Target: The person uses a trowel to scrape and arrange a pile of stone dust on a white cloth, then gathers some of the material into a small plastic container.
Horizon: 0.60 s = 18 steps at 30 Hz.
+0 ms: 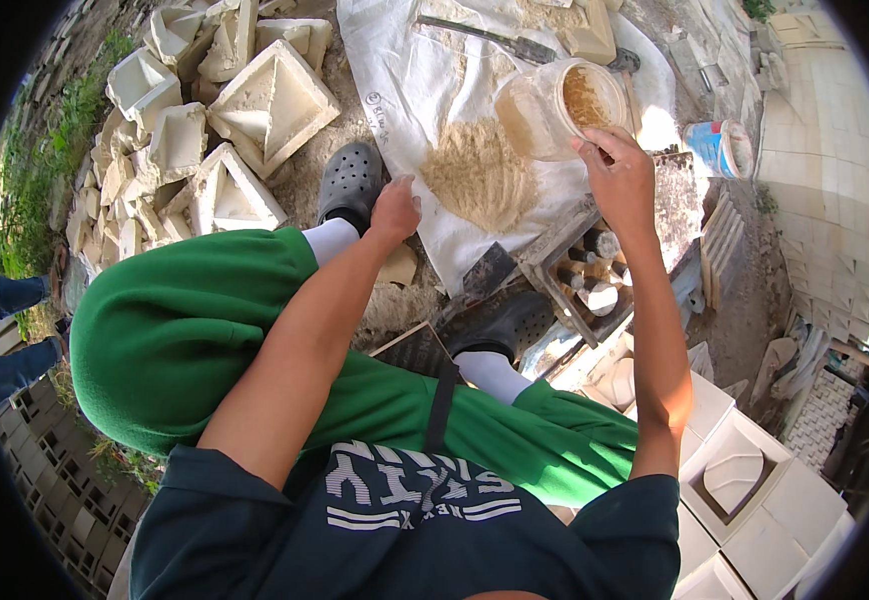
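Over the white sheet [435, 235], my right hand [620, 185] grips the rim of a translucent plastic jar [545, 110]. The jar is tilted on its side, and brownish grainy stuff shows inside its round mouth. Just left of and below it, a heap of pale sandy powder [480, 180] is spread on the sheet. My left hand [398, 207] is closed in a loose fist at the sheet's left edge, next to my grey clog [351, 185]. What its fingers hold, if anything, is hidden.
Broken cream-coloured hollow blocks [275, 105] are piled at the left. A metal frame with dark cylinders [585, 270] stands near my right forearm. A long dark tool [485, 38] lies at the back. A blue-and-white bucket [720, 150] and pale blocks [755, 480] are at the right. Another person's legs [15, 300] show far left.
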Each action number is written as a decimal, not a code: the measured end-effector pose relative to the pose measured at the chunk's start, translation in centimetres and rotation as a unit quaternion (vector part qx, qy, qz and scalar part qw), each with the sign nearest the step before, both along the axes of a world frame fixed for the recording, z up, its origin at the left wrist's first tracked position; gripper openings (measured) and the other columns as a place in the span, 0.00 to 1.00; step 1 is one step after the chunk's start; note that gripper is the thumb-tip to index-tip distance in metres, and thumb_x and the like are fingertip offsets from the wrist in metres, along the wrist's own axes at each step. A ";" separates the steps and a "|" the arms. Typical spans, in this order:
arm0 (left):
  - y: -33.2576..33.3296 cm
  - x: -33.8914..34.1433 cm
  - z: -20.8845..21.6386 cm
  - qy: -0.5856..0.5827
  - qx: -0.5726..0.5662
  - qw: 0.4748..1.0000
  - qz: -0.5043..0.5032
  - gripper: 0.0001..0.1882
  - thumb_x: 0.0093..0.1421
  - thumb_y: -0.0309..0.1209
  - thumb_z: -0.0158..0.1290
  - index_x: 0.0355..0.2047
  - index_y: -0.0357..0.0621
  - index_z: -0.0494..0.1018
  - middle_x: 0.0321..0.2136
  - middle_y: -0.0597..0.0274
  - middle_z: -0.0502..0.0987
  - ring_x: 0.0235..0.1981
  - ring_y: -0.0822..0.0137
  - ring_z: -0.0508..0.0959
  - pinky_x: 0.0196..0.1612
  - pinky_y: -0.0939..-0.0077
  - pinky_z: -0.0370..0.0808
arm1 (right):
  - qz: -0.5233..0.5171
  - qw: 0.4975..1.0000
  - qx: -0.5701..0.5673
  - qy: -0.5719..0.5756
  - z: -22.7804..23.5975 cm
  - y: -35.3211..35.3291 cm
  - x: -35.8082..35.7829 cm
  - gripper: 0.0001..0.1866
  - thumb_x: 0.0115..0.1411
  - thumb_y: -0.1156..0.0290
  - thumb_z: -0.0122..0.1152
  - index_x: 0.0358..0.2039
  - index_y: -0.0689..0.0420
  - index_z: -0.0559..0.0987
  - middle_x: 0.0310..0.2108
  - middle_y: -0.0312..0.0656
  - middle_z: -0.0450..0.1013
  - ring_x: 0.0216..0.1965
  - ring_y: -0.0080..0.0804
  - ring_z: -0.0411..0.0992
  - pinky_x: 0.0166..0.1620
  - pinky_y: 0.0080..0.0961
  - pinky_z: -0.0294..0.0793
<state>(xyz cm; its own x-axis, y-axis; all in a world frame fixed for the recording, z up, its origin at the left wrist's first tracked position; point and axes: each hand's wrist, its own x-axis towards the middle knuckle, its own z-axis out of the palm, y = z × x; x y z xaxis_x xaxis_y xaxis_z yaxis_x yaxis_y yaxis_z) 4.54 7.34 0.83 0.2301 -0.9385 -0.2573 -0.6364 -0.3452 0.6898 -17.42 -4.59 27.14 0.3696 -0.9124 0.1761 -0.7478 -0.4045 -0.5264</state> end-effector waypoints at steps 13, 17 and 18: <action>-0.1 -0.3 -1.6 -0.027 -0.006 0.998 0.052 0.33 0.56 0.27 0.52 0.61 0.36 0.55 0.61 0.43 0.58 0.60 0.48 0.63 0.61 0.62 0.63 | 0.004 0.998 0.044 0.052 2.2 2.6 -1.8 0.10 0.55 0.72 0.62 0.36 0.64 0.80 0.34 0.45 0.76 0.30 0.38 0.74 0.37 0.28 0.72; -0.1 -0.4 -2.0 0.011 0.014 0.995 0.102 0.34 0.55 0.28 0.54 0.61 0.37 0.54 0.58 0.42 0.62 0.58 0.47 0.65 0.59 0.61 0.65 | 0.014 0.999 0.022 0.030 2.4 3.1 0.0 0.09 0.55 0.72 0.62 0.35 0.63 0.80 0.34 0.45 0.76 0.32 0.40 0.75 0.38 0.29 0.72; -0.1 -0.5 -1.9 0.023 0.016 0.994 0.107 0.34 0.55 0.29 0.54 0.61 0.38 0.55 0.56 0.42 0.64 0.57 0.46 0.66 0.58 0.61 0.65 | 0.024 0.999 0.026 0.026 2.4 3.4 0.2 0.08 0.55 0.73 0.62 0.35 0.63 0.81 0.34 0.45 0.76 0.33 0.40 0.75 0.38 0.29 0.72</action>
